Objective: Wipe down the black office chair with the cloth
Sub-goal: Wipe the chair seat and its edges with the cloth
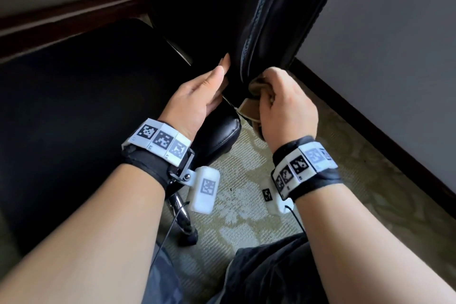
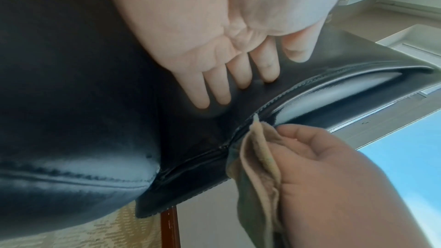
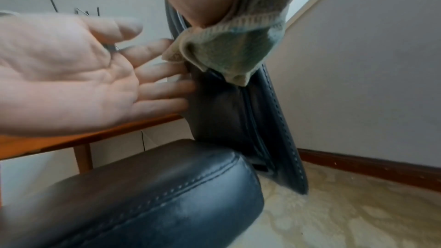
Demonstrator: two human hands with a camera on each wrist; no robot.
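Observation:
The black leather office chair fills the left of the head view, its seat [image 1: 74, 111] low and its backrest [image 1: 276, 32] seen edge-on. My left hand [image 1: 197, 96] lies open with straight fingers flat against the front face of the backrest [image 2: 181, 123], just above the seat [image 3: 148, 191]. My right hand [image 1: 283, 103] grips a bunched beige-green cloth [image 1: 254, 108] and holds it against the stitched side edge of the backrest [image 3: 269, 112]. The cloth [image 2: 257, 167] [image 3: 229, 50] touches the seam beside my left fingers [image 3: 162, 90].
Patterned beige carpet [image 1: 246, 205] lies under the chair. A grey wall [image 1: 382, 57] with a dark baseboard [image 1: 370, 121] runs close on the right. A wooden desk [image 3: 71, 139] stands behind the chair, and the chrome chair base [image 1: 182, 217] shows below my left wrist.

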